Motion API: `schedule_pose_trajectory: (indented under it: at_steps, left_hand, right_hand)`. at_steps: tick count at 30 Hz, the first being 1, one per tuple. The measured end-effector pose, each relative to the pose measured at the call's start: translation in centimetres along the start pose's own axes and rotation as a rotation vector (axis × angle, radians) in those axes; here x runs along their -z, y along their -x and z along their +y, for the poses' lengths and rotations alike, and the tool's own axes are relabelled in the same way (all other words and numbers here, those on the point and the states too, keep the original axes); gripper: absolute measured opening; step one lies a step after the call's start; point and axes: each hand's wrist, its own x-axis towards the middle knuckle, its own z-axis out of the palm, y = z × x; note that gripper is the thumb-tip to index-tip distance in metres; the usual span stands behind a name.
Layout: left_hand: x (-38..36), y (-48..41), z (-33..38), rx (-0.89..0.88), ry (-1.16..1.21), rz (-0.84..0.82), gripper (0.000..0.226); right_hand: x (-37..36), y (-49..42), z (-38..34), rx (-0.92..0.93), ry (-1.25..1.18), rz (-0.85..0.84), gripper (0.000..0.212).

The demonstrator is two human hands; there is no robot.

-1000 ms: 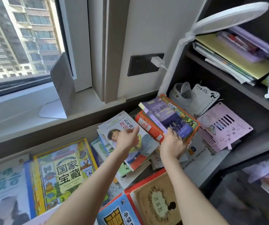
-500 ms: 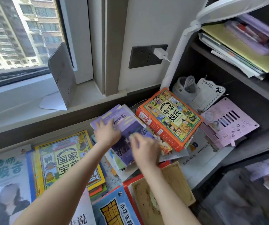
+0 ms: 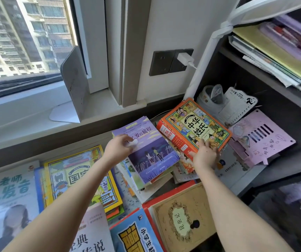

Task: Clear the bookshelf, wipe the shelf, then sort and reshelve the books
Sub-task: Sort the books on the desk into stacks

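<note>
A purple paperback (image 3: 153, 153) lies on top of a loose pile of books in the middle of the desk. My left hand (image 3: 119, 150) grips its left edge, thumb on the cover. To its right, a thick orange book (image 3: 195, 124) with a red spine rests tilted on another pile. My right hand (image 3: 205, 155) holds its near corner, thumb against the spine and fingers on the cover's edge. More books lie flat nearer me: a yellow picture book (image 3: 80, 177), a brown book (image 3: 182, 215) and a blue book (image 3: 135, 235).
A grey bookend (image 3: 73, 84) stands on the window sill at the left. A white lamp arm (image 3: 202, 66) rises beside the dark shelf unit (image 3: 266, 80), which holds stacked papers, a purple case (image 3: 291, 37) and pink cards (image 3: 262, 137). A charger sits in the wall socket (image 3: 171, 60).
The purple paperback came off the orange book and now lies on the middle pile to the left. My right hand left it and went to the orange book; my left hand stays on it.
</note>
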Motion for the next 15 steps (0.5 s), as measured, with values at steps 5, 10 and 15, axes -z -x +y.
schedule_pose_trajectory:
  at_steps: [5,10,15]
  left_hand:
    - [1.3,0.9,-0.4,0.057,0.080,0.057,0.027]
    - [4.4,3.6,1.4,0.147,0.654,-0.078,0.016]
    - [10.9,7.4,3.8,0.032,1.077,-0.231,0.068]
  right_hand:
    - [3.3,1.1,0.8,0.007,-0.272,-0.016,0.036]
    - [10.8,6.4,-3.8,-0.035,-0.461,0.461,0.028]
    - [13.7,16.4,-8.9,0.478,-0.652,0.914,0.016]
